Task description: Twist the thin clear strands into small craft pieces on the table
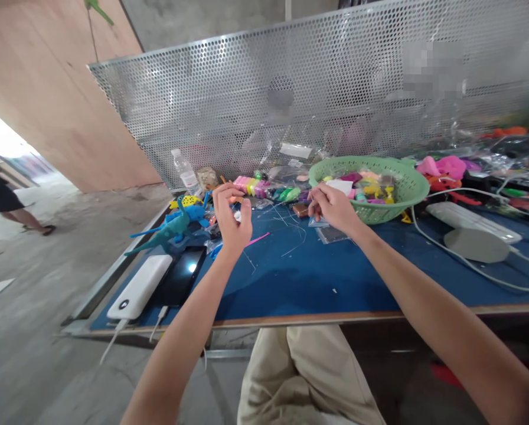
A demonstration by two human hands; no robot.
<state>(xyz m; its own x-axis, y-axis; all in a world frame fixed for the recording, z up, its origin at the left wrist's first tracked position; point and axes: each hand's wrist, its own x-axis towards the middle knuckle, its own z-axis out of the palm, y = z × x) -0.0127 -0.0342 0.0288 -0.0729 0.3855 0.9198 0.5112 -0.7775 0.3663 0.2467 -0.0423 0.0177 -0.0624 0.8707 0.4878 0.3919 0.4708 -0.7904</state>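
My left hand [232, 219] is raised over the left part of the blue tabletop [268, 289], its fingers curled. A small white object [238, 216] shows between thumb and palm; its kind is unclear. Blue and teal toy dinosaurs [176, 229] lie just left of this hand, and a thin pink stick [259, 239] lies beside its wrist. My right hand [330, 205] has its fingers bent together in front of the green basket [412, 192]; what they pinch, if anything, is hidden. Under it are small clear plastic bags [330, 234], and a brown piece [300, 210] sits near its fingertips.
Colourful small toys fill the basket. A perforated metal panel [229, 88] closes off the back. At left lie a white power bank [139, 287] and a black phone [182, 274]; a plastic bottle [183, 171] stands behind. White cables [463, 276] run at right. A person's leg [36, 221] shows far left.
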